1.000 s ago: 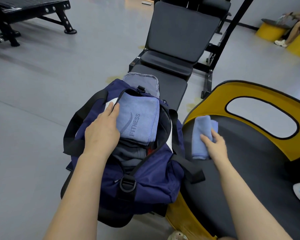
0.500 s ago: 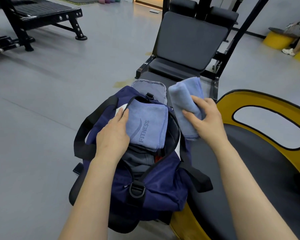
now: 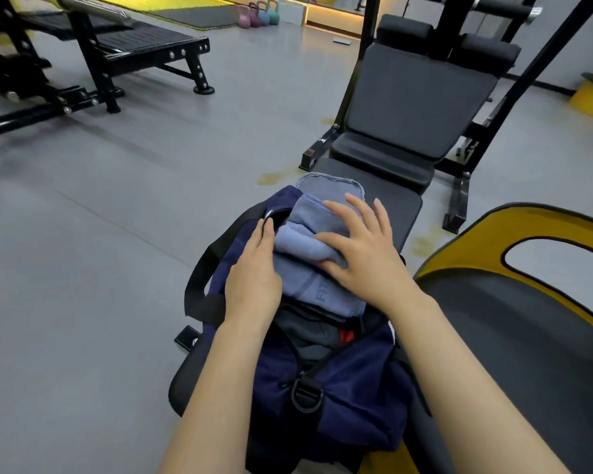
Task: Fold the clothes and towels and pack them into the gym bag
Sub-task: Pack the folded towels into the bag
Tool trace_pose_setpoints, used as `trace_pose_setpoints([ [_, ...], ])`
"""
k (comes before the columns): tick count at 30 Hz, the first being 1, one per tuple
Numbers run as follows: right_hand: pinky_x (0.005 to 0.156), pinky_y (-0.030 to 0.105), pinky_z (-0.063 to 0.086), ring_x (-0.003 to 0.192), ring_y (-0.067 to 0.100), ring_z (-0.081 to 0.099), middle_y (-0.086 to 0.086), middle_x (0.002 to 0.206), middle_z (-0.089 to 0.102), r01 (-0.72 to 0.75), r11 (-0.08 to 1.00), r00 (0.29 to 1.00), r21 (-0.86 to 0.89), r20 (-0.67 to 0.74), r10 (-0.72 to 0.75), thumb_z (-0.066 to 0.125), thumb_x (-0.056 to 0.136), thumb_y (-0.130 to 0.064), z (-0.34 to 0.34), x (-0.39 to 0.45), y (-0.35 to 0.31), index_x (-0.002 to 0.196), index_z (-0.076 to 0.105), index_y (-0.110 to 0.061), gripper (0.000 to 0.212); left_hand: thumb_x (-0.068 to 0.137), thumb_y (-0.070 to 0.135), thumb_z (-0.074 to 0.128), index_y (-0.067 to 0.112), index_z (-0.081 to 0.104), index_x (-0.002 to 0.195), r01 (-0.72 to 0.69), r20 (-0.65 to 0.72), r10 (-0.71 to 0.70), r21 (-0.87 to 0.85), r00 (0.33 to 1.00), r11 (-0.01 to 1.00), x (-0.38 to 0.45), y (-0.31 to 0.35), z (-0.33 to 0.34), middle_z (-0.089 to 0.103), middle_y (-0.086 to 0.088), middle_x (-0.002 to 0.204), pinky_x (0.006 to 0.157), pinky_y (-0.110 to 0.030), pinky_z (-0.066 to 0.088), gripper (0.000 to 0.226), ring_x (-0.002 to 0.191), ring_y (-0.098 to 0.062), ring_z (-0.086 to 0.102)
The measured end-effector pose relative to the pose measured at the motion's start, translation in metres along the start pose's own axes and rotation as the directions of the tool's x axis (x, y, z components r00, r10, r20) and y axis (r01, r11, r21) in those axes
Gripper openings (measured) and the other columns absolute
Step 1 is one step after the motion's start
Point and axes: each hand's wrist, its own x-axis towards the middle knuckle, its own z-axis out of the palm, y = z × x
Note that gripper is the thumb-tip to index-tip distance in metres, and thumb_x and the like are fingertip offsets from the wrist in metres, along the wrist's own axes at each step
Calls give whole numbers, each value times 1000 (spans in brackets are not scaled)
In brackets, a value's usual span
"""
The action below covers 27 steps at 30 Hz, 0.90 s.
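A navy gym bag [image 3: 343, 398] lies open on a black bench, its grey flap [image 3: 329, 184] folded back. Inside it lies a folded blue towel with lettering [image 3: 319, 292] over dark clothes [image 3: 312, 331]. A second, smaller folded blue towel [image 3: 305, 234] sits on top of it at the bag's far end. My right hand [image 3: 360, 251] presses flat on this smaller towel with fingers spread. My left hand [image 3: 254, 271] rests with straight fingers on the bag's left rim, touching the towels' edge.
A black incline bench [image 3: 415, 107] stands just beyond the bag. A yellow-rimmed black seat [image 3: 528, 319] is at the right. Another black bench frame [image 3: 134, 53] stands at the far left on the grey floor, with kettlebells [image 3: 257, 13] at the back.
My right hand carried the small blue towel from the yellow-rimmed seat to the bag and laid it on the lettered towel. It now presses flat. My left hand stayed at the bag's rim.
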Motion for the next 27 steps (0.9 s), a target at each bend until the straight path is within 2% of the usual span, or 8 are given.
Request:
trace_pose_setpoints([
  [3, 112, 48, 28, 132, 28, 37, 9, 141, 49, 130, 989, 991, 66, 26, -131, 56, 82, -41, 2, -3, -6, 97, 74, -15, 34, 85, -13, 29, 28, 19, 151, -4, -23, 3, -48, 1000, 999, 2, 1, -3, 14, 12, 158, 97, -28, 34, 78, 134, -17, 36],
  [5, 116, 38, 24, 137, 18, 34, 1, 146, 44, -15, 951, 985, 309, 168, -40, 42, 85, -60, 2, -6, -14, 110, 71, -21, 55, 86, -13, 28, 26, 22, 151, -18, -33, 15, -80, 999, 997, 4, -1, -5, 16, 10, 158, 100, -22, 29, 75, 139, -13, 28],
  [7, 119, 35, 3, 144, 14, 20, -7, 151, 36, -138, 897, 971, 420, 235, 39, 31, 88, -62, 7, -7, -16, 121, 65, -29, 57, 86, -13, 27, 24, 24, 150, -39, -40, 35, -104, 999, 994, 5, -2, -7, 18, 9, 157, 99, -16, 25, 74, 141, -10, 25],
  [10, 116, 46, -13, 148, 17, -1, -18, 157, 16, -157, 926, 933, 343, 359, 25, 38, 93, -60, 13, -4, -17, 141, 36, -45, 50, 87, -13, 27, 25, 23, 150, -47, -41, 42, -118, 998, 992, 4, 0, -9, 18, 11, 157, 95, -14, 26, 74, 140, -9, 25],
  [13, 114, 53, -18, 147, 20, -12, -23, 158, 3, -44, 969, 881, 243, 467, -77, 32, 96, -58, 20, 1, -24, 147, 13, -48, 55, 90, -9, 28, 26, 23, 150, -45, -58, 38, -116, 998, 992, 6, 2, -12, 19, 11, 157, 105, -23, 26, 70, 141, -11, 27],
  [17, 110, 53, -19, 147, 26, -11, -18, 159, 8, 153, 970, 852, 186, 472, -225, 9, 85, -66, 30, 4, -33, 148, 21, -43, 68, 89, -10, 30, 27, 23, 150, -70, -83, 61, -101, 995, 992, 6, 10, -15, 18, 13, 157, 106, -28, 30, 71, 139, -12, 30],
  [23, 115, 54, -15, 147, 23, -10, -15, 159, 10, 50, 965, 847, 257, 501, -177, -10, 70, -64, 34, 12, -26, 149, 23, -39, 89, 89, -8, 30, 32, 22, 150, -126, -64, 119, -120, 991, 985, -5, 26, -17, 15, 19, 156, 93, -17, 32, 73, 132, -8, 38],
  [27, 117, 48, -10, 147, 15, -2, -14, 158, 16, -79, 926, 869, 368, 480, -117, 13, 99, -48, 36, 11, -17, 149, 26, -35, 53, 87, -10, 31, 30, 19, 150, -144, 18, 147, -104, 989, 984, -10, 27, -10, 14, 21, 156, 92, -24, 35, 76, 126, -8, 41],
])
